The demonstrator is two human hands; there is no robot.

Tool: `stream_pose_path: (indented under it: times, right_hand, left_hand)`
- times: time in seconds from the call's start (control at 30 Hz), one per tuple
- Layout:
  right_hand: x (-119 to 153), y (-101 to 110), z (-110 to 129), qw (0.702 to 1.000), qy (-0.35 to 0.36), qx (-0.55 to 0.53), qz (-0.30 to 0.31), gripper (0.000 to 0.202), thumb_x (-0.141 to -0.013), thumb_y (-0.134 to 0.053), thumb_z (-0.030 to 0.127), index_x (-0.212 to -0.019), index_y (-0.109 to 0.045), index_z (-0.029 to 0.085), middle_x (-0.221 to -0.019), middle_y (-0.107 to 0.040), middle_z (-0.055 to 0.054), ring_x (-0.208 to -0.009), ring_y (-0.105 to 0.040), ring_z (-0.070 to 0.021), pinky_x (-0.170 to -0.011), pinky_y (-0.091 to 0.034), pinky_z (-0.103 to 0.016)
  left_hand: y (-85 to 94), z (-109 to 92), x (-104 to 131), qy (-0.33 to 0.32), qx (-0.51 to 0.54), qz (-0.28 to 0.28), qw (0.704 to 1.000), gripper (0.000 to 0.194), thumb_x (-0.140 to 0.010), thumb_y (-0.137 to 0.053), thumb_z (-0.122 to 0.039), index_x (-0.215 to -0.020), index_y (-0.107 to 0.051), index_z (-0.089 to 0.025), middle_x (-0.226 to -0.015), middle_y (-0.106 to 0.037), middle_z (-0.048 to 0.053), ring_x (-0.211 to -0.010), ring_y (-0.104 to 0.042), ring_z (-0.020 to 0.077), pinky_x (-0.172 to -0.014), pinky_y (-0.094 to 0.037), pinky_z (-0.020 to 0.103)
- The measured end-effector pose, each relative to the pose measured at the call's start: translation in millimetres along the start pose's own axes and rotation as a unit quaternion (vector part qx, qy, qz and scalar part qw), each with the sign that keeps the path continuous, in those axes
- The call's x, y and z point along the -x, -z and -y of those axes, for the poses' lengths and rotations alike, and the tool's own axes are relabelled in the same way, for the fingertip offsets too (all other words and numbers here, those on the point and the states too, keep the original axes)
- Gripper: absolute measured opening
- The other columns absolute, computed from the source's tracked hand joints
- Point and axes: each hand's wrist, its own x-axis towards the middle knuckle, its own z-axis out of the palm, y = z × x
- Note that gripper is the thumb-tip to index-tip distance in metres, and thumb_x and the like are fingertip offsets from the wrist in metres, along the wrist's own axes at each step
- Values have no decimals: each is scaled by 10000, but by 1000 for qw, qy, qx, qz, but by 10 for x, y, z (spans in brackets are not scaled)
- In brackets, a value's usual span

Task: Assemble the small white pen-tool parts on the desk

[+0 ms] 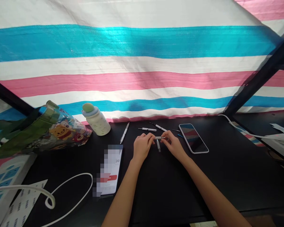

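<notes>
My left hand (pixel 142 145) and my right hand (pixel 174 145) meet over the black table, each closed on one end of a small white-and-grey pen piece (pixel 158 137) held level between them. A thin dark tip shows at my right fingertips. Just below it, a grey pen part (pixel 158 146) lies on the table. Beyond my hands are a white pen piece (pixel 148 129) with a thin tip and another white pen piece (pixel 161 127). A short blue piece (pixel 180 136) lies right of my right hand. Further left rests a whole-looking white pen (pixel 124 133).
A white-edged phone (pixel 193 138) lies at right, and a lit phone (pixel 111 171) at left. Behind stand a pale bottle (pixel 98 121) with a green lid and a cartoon bag (pixel 59 129). A white cable (pixel 72 176) loops at the left front. Striped sheeting (pixel 142 82) hangs behind.
</notes>
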Motion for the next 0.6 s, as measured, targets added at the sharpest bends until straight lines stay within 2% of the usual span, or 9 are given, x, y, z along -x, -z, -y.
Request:
stream_pose_path:
  times: [0.2, 0.6]
  right_hand:
    - [-2, 2, 46, 996, -11, -83, 26, 155, -880, -393, 365, -893, -426, 214, -646, -570, 13, -630, -585, -151, -645, -459, -286]
    - [-6, -1, 75, 999, -3, -40, -1, 121, -859, -431, 329, -885, -449, 212, -836, -601, -43, -841, -608, -191, -643, -438, -280]
  left_hand:
    - [26, -14, 4, 2, 0, 5, 1000, 261, -926, -372, -331, -807, -588, -247, -697, -625, -38, -739, -557, 131, -677, -338, 245]
    - [26, 3, -8, 44, -8, 14, 999, 375, -933, -327, -362, -713, -602, -231, -676, -612, -27, -711, -555, 123, -634, -323, 236]
